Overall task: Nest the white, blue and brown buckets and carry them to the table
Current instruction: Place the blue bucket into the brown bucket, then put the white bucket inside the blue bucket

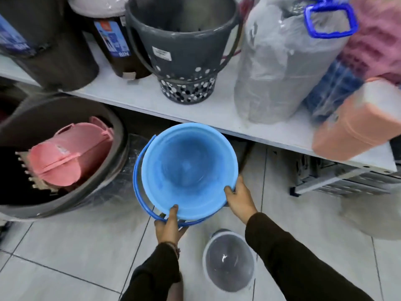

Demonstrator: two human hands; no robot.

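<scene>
Blue bucket (188, 170) held above tiled floor (65, 257) below shelf (217, 114): left hand (170, 227) grips near rim and handle, right hand (239, 198) grips rim. Grey bucket (182, 46) on shelf.

Both hands – left hand (169, 228), right hand (239, 199) – gripping blue bucket (188, 170) rim, perhaps empty

Light was bright, even and cool, with soft shadows under the shelf (217, 118). Edges bowed outward and smeared with motion blur; the tiled floor (76, 253) showed faint glare.
</scene>
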